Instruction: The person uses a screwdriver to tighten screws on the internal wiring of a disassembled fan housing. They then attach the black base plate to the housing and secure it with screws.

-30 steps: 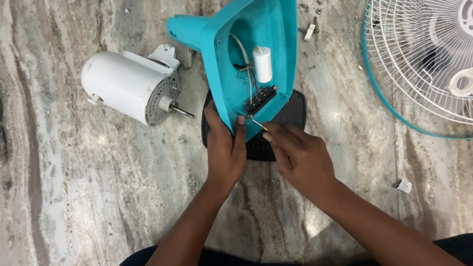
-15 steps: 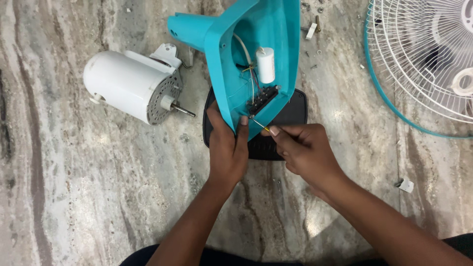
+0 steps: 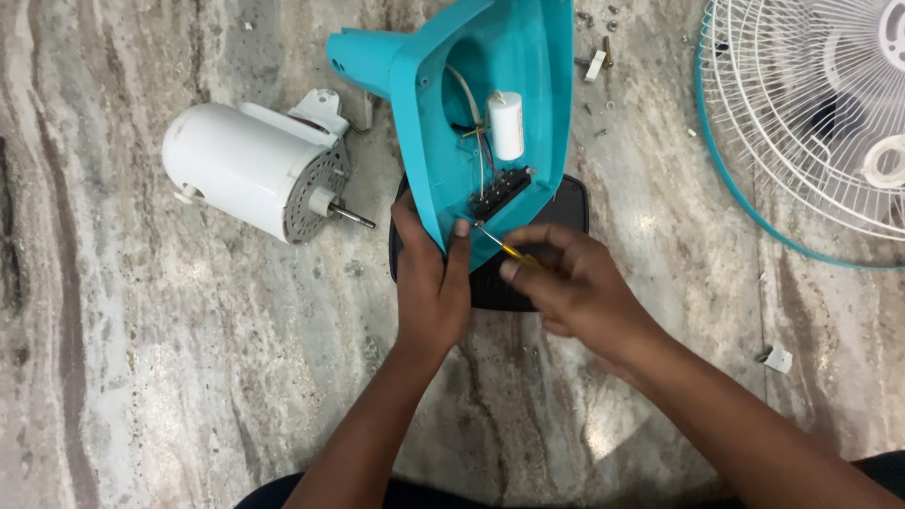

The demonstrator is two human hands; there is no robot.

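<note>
left hand (image 3: 429, 283) is gripping the teal housing's (image 3: 528, 57) lower rim, right hand (image 3: 575, 283) is pinching a thin screwdriver (image 3: 504, 247) just below its black switch block (image 3: 500, 193), where a slipping tip could nick wires.

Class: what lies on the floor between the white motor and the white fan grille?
In the head view, between motor and grille: teal housing, black base, loose screws.

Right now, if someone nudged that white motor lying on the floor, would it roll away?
Probably a little: the white motor lies on its rounded side on smooth stone floor. Its mounting bracket would likely stop a full roll. It looks heavy for its size.
</note>
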